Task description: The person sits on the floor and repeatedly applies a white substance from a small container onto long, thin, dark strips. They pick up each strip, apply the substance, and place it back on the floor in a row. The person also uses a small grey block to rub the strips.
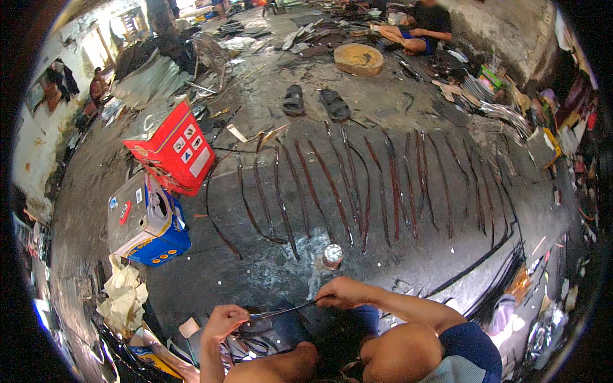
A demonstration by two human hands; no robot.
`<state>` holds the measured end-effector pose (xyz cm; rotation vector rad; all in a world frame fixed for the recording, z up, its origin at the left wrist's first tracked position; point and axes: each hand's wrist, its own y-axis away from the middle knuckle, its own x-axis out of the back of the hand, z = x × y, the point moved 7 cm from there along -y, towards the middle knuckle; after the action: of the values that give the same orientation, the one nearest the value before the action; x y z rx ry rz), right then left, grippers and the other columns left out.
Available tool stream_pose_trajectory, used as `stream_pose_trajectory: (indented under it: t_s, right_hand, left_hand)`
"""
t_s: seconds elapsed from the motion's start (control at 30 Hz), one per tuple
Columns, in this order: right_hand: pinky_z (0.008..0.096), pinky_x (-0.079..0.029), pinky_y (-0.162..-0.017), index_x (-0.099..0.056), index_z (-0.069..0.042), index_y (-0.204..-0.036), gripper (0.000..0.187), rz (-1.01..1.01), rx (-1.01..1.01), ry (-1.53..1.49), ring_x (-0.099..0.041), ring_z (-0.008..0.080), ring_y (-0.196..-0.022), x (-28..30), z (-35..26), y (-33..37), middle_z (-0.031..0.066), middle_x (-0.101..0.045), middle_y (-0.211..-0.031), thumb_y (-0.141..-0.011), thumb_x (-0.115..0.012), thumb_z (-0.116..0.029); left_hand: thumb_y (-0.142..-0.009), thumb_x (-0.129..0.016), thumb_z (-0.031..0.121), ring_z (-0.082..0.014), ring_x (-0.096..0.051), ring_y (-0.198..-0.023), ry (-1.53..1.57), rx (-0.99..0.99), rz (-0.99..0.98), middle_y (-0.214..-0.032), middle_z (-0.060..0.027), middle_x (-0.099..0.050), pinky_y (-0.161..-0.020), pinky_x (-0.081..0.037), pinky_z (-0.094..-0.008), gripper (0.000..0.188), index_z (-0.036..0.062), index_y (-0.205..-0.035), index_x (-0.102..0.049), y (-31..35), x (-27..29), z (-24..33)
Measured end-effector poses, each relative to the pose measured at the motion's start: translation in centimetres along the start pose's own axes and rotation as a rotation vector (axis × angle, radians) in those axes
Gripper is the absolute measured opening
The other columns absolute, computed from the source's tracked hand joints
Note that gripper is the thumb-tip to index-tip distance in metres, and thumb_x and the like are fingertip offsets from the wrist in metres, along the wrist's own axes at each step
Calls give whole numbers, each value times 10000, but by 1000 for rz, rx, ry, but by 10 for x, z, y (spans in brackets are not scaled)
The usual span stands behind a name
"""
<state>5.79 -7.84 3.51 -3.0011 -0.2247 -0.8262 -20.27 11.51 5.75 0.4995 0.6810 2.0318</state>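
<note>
A thin dark strip [281,312] is stretched between my two hands, low in front of my knees. My left hand [223,320] pinches one end of it, and my right hand [341,293], a little higher, pinches the other. Just beyond my right hand stands a small round white-topped container [332,253] on a floor patch smeared white. Past it, many long brown-black strips [329,182] lie side by side in a wide row on the dark floor. More dark strips [258,345] lie in a tangle beside my left hand.
To the left stand a red printed box [185,153] and a blue and white square can [150,220], with crumpled paper [122,297] nearer me. Black sandals [333,105] and a round wooden block [359,59] lie beyond the row. Another person [421,29] sits at the far right.
</note>
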Motion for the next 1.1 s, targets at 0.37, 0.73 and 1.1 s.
stream_pose_trajectory:
  t_s: [0.37, 0.73, 1.1]
  right_hand:
    - [361, -563, -775, -618, -75, -1227, 425, 276, 197, 396, -660, 282, -904, -11, -38, -20, 89, -635, -1033, -802, -611, -72]
    - [365, -570, -776, -653, -111, -1218, 367, 468, 90, 330, -678, 282, -897, 3, -15, 32, 91, -678, -1037, -858, -621, -50]
    - [405, -551, -702, -657, -81, -1201, 375, 445, -351, 386, -652, 297, -768, -7, 61, 63, 102, -654, -903, -852, -730, -201]
  left_hand:
    - [-879, -740, 237, -145, -613, -956, -16, -302, -231, -1021, -71, -685, -904, -481, -311, 434, 5, -1224, -616, -49, -115, 12]
    - [-975, -624, 177, -107, -578, -659, 543, 250, -451, -793, -3, -626, -616, -485, -250, 163, 25, -1002, -676, -85, -189, -51]
    - [-911, -653, 95, -125, -609, -597, 169, -21, -307, -740, -31, -641, -563, -519, -275, 80, 16, -901, -640, -97, -149, -4]
